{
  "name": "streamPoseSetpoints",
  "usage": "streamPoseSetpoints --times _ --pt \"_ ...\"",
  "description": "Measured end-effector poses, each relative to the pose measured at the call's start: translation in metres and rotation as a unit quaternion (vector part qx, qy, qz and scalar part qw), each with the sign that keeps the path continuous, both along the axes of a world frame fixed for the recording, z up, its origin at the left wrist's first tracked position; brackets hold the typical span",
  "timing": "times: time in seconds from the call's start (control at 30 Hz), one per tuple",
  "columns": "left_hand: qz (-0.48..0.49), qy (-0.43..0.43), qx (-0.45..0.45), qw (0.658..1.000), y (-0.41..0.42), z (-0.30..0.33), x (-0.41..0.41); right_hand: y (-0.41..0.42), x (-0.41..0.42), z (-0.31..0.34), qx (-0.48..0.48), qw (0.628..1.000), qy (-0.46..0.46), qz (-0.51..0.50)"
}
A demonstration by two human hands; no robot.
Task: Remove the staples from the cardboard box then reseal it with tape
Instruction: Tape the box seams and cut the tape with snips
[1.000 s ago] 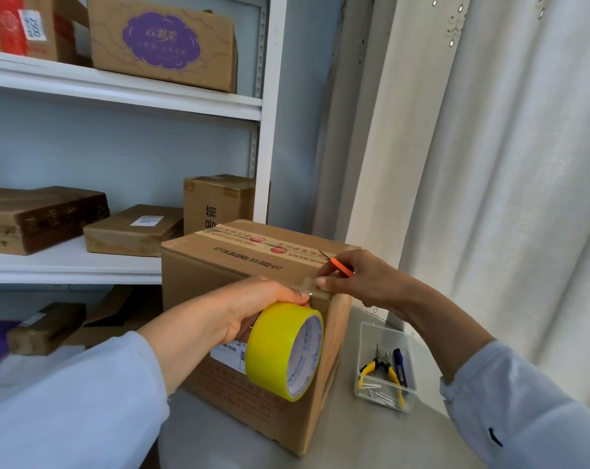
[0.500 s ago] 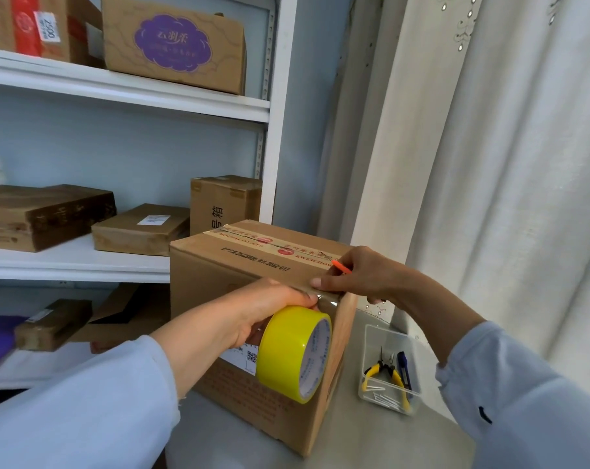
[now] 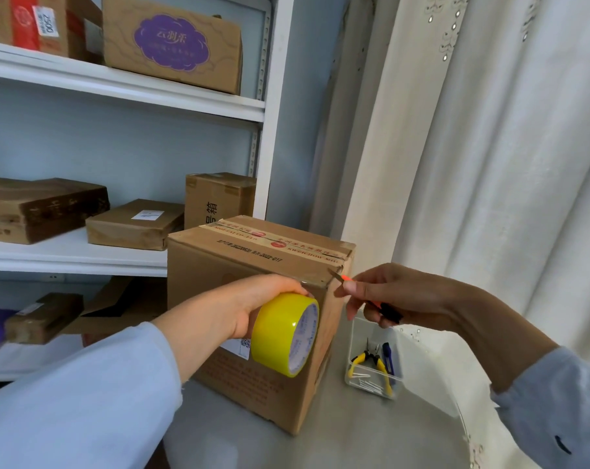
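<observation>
A brown cardboard box [image 3: 219,265] stands on the grey table, its top seam covered by printed tape. My left hand [image 3: 239,306] grips a yellow tape roll [image 3: 283,336] against the box's near upper corner. My right hand [image 3: 398,296] holds a small orange-and-black cutter [image 3: 346,278] just right of that corner, its thin blade pointing at the box's top edge. A strip of clear tape runs along the box's near top edge by the left thumb.
A clear plastic tray [image 3: 353,374] right of the box holds yellow-handled pliers [image 3: 371,362], a blue pen and loose staples. White shelves [image 3: 117,86] with several cardboard parcels stand behind on the left. A pale curtain [image 3: 490,164] hangs on the right.
My right hand has pulled away from the box's corner to the right and down, with the cutter still in it. The left hand and tape roll stay at the corner.
</observation>
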State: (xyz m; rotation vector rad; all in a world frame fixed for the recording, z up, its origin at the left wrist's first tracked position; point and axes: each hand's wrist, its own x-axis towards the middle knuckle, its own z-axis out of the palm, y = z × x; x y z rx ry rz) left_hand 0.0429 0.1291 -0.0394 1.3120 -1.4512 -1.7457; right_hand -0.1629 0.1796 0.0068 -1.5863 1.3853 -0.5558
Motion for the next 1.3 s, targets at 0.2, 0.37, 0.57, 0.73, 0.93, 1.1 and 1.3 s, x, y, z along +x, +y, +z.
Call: streamPoseSetpoints --times 0.2,0.37,0.57,0.73,0.93,1.1,1.3 --pt "-0.003 -0.002 -0.019 1.0 0.004 0.001 0.0 0.007 -0.002 -0.008 0.059 0.998 0.018 -0.033" --pt "-0.001 -0.007 -0.022 1.0 0.005 0.003 0.001 0.007 0.004 -0.008 0.058 0.996 0.044 -0.058" --pt "-0.004 -0.012 -0.022 1.0 0.004 0.002 0.0 -0.002 0.018 -0.001 0.035 0.995 0.067 -0.069" --pt "-0.009 -0.021 -0.03 0.999 0.003 0.004 0.001 -0.009 0.03 0.001 0.036 0.992 0.076 -0.09" --pt "-0.008 -0.02 -0.032 0.999 0.003 0.004 0.0 -0.012 0.034 0.002 0.059 0.99 0.054 -0.12" --pt "-0.008 -0.019 -0.032 0.999 0.002 0.004 0.0 -0.014 0.035 -0.004 0.046 0.99 0.042 -0.13" --pt "-0.009 -0.019 -0.03 0.999 0.003 0.003 0.001 -0.006 0.032 0.0 0.001 0.991 0.09 -0.099"
